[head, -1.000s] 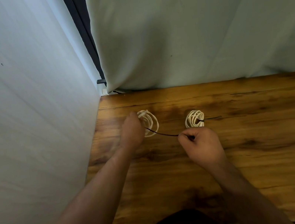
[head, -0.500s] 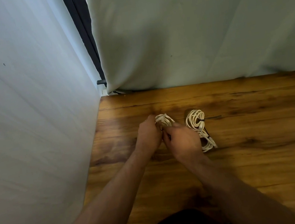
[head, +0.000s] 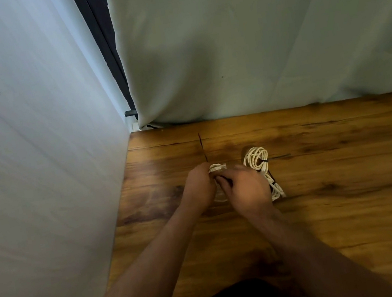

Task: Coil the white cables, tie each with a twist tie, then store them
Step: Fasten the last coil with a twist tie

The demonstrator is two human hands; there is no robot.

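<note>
In the head view, three white cable coils were counted on the wooden worktop [head: 328, 204]. One coil [head: 217, 168] was gripped between the left hand [head: 198, 189] and right hand [head: 247, 189], both clamped on it. Two coils [head: 256, 157] lay touching, just right.

Inventory, placed relative to the wooden table [head: 331, 216].

White cable coils: three. One between my left hand [head: 198, 189] and my right hand [head: 247, 189], over the table's left half [head: 217, 168]; one lying on the table just right of my hands [head: 256, 159]; one partly hidden behind my right hand, touching that second coil [head: 277, 190].

Dark twist ties: two that I can make out. One sticks up from the coil I hold, toward the table's far edge [head: 203, 149]; one on the second coil [head: 278, 158].

Hands: two, both mine.

Curtains behind the table: one [head: 261, 33].
</note>
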